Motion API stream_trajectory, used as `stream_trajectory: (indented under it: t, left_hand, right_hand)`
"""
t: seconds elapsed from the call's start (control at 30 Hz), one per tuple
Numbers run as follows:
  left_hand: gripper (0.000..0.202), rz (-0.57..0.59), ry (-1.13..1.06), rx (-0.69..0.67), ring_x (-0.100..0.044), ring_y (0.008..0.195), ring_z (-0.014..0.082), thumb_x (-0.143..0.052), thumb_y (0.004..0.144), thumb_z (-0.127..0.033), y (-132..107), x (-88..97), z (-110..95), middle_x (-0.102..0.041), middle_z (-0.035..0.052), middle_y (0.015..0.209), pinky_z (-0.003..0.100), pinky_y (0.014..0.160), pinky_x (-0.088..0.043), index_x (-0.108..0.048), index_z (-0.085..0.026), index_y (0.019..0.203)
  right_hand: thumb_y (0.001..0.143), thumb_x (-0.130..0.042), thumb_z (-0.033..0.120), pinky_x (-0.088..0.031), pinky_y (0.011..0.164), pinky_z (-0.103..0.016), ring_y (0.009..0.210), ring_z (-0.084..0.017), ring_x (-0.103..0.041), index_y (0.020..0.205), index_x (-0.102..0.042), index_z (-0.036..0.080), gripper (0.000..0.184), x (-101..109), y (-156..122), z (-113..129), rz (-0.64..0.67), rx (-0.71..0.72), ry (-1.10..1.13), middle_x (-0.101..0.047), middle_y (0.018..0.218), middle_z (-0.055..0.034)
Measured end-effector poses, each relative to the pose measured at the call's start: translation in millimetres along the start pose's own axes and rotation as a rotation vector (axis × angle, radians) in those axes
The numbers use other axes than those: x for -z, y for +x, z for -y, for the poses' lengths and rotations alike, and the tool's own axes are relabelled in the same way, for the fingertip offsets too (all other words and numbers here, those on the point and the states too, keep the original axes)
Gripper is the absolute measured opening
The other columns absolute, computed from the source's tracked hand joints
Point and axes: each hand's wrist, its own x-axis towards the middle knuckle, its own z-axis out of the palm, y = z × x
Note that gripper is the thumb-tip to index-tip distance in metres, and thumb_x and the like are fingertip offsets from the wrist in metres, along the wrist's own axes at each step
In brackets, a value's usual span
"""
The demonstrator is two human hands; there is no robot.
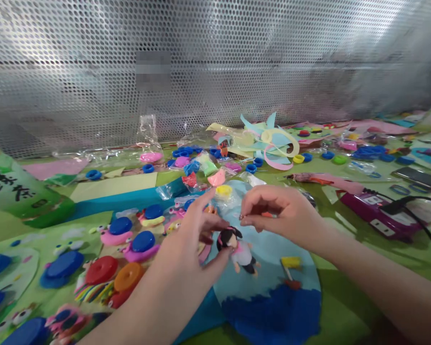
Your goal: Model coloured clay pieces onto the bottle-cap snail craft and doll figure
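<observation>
My left hand (197, 230) hovers over a round blue paper picture (273, 292), fingers loosely spread, the fingertips touching a small clay doll (239, 249) with black hair and a pink top stuck on that picture. My right hand (280, 211) is just right of it, thumb and fingers pinched together on a tiny orange piece (267, 215) I cannot name. A small yellow flag shape (290, 263) lies on the picture to the right of the doll.
Bottle-cap snails (129, 235) and red, orange and blue caps (104, 273) crowd the left. Clay bags (208, 167), a paper pinwheel (269, 141), blue rings, a purple device (373, 213) with black cable, a green bottle (21, 191). Perforated metal wall (215, 72) behind.
</observation>
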Motion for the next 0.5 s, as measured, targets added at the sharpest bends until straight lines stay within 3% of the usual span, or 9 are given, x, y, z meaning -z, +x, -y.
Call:
stream_trajectory:
  t: [0.07,0.13,0.27,0.37,0.5]
  left_hand:
    - [0.056,-0.069,-0.158,0.014,-0.064,0.076,0.0124,-0.059,0.074,-0.024,-4,9.6,-5,-0.064,-0.0059,0.09,0.021,0.064,-0.056,-0.032,-0.036,0.121]
    - [0.058,-0.059,-0.216,0.023,-0.066,0.077,0.0123,-0.062,0.074,-0.023,-9,18.8,-8,-0.065,-0.0048,0.094,0.017,0.063,-0.056,-0.031,-0.034,0.122]
    - [0.062,-0.111,-0.295,0.094,-0.066,0.076,0.0108,-0.068,0.069,-0.025,-27,23.5,-5,-0.066,-0.0089,0.093,0.01,0.063,-0.055,-0.035,-0.039,0.12]
    - [0.07,-0.161,-0.445,0.237,-0.067,0.074,0.0119,-0.071,0.062,-0.023,-37,15.1,0,-0.067,-0.0107,0.089,0.012,0.066,-0.056,-0.036,-0.04,0.12]
    - [0.075,-0.145,-0.728,0.368,-0.068,0.068,0.015,-0.074,0.057,-0.022,-41,5.5,4,-0.067,-0.0096,0.082,0.018,0.061,-0.057,-0.035,-0.04,0.118]
  right_hand:
    - [0.073,-0.067,0.016,-0.047,0.053,-0.019,0.057,-0.008,-0.054,0.07,-0.059,0.018,0.009,-2,-4,5,0.003,0.066,-0.032,-0.059,0.073,0.0018]
    - [0.073,-0.068,0.014,-0.047,0.054,-0.018,0.06,-0.008,-0.055,0.071,-0.06,0.017,0.009,-4,-8,12,0.003,0.151,-0.119,-0.061,0.073,0.0011]
    - [0.074,-0.069,0.012,-0.048,0.059,-0.013,0.062,-0.006,-0.057,0.076,-0.062,0.014,0.007,-12,-15,25,0.019,0.34,-0.244,-0.063,0.074,-0.0003]
    - [0.077,-0.066,0.013,-0.048,0.068,-0.009,0.071,-0.006,-0.062,0.08,-0.064,0.014,0.004,-19,-21,29,0.065,0.429,-0.334,-0.067,0.078,-0.0006]
    - [0.088,-0.053,0.026,-0.05,0.068,-0.014,0.068,-0.007,-0.064,0.084,-0.067,0.024,0.015,-29,-34,26,-0.126,0.435,-0.461,-0.07,0.082,0.005]
